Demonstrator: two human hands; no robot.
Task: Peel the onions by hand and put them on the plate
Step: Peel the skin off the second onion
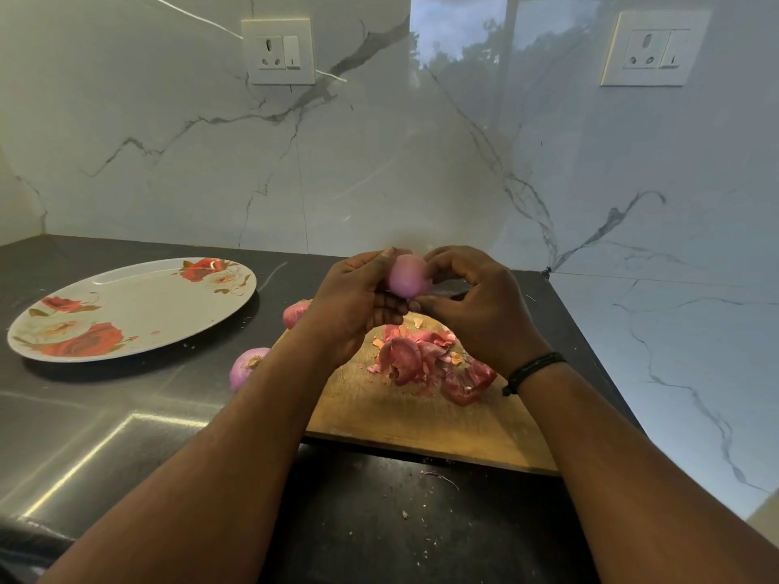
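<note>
A smooth pink peeled onion is held up above the wooden cutting board. My left hand grips it from the left with thumb on top. My right hand has its fingers curled round the onion's right side. Two more onions lie on the dark counter left of the board, one partly hidden behind my left wrist, the other beside my left forearm. The white plate with red roses sits at the left with no onion on it.
A heap of reddish onion skins lies on the board under my hands. Marble walls close the counter at the back and right. Bits of skin speckle the dark counter near me. A steel surface lies at the lower left.
</note>
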